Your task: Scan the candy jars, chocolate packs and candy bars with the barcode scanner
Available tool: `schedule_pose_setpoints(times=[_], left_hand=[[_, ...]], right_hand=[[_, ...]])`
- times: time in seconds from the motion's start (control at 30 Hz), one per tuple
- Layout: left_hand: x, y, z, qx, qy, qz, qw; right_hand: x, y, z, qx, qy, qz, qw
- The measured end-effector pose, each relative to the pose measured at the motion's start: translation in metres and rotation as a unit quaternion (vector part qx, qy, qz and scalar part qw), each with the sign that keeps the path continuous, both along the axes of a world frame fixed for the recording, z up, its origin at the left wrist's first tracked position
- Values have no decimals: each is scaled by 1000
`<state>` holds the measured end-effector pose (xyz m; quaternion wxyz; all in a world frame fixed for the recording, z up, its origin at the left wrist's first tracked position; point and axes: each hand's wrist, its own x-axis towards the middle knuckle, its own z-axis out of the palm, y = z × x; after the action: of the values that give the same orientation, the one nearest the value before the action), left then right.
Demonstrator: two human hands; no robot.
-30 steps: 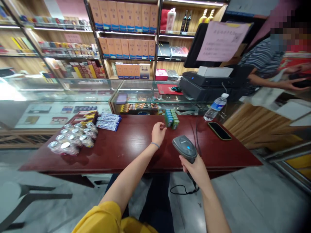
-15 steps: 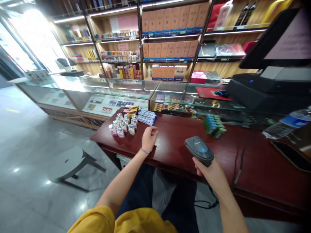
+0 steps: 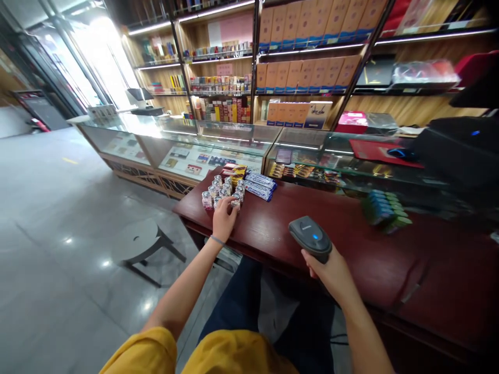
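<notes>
My right hand [image 3: 325, 262] is wrapped round the handle of a dark grey barcode scanner [image 3: 311, 236], which shows a blue light on top and is held above the front of the counter. At the near right corner of a cluster of small silver-lidded jars [image 3: 208, 200], my left hand [image 3: 225, 215] has its thumb and fingers curled about one jar [image 3: 236, 199]. That jar stands upright among the others; the hand partly hides it and its neighbours. Blue-and-white wrapped packs [image 3: 259, 186] lie just behind, beside yellow-and-brown packs [image 3: 238, 172].
Green-and-blue small packs [image 3: 385, 210] stand in rows to the right on the dark red wooden counter [image 3: 268, 223]. Behind runs a glass display case [image 3: 234, 135], with a red mat [image 3: 374, 150] and mouse on it. A grey stool [image 3: 140, 241] stands at left.
My left hand has moved left and forward from bare counter to the near corner jar. The view has turned right; the right hand keeps holding the scanner.
</notes>
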<state>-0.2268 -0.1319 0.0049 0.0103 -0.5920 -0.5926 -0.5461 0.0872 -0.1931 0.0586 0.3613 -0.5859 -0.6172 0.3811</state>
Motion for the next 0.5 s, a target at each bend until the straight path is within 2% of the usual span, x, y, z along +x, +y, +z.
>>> schedule_pose_setpoints(times=[0.13,0.3,0.5], left_hand=[[1,8,2,-27,80,-10,996],[3,20,-8,-113,112,-18,987],[9,11,-13,-101,95,-8,990]], right_hand=[[-2,0,-1,-10,0,0,1000],[-1,-2,-3,-11,0,-6,1000],[0,-3,-7,-13,5,-8,1000]])
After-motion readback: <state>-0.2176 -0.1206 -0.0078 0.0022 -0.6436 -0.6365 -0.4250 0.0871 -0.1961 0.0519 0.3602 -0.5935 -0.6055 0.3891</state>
